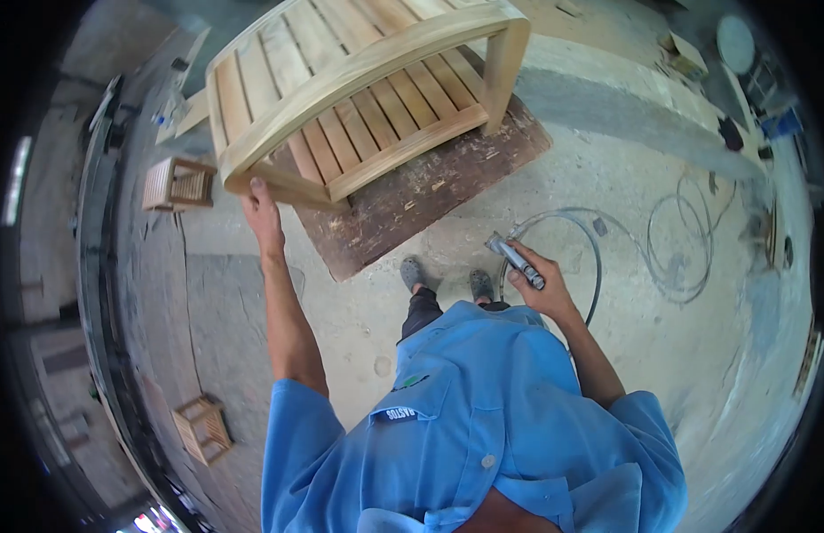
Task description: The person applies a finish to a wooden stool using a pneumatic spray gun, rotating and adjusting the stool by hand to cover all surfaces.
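A pale wooden slatted table with a lower shelf stands tilted in view at the top, on a worn brown board. My left hand is closed on its near left corner, thumb up against the curved edge; some fingers are hidden underneath. My right hand is wrapped round a silver hand-held air tool, held in front of my waist and apart from the table. A grey hose loops close by the tool; where it joins is hard to make out.
Two small slatted wooden stools stand on the left, one farther off and one nearer. More hose lies coiled on the concrete floor at right. A long pale ledge runs behind. My feet in grey clogs are below the board.
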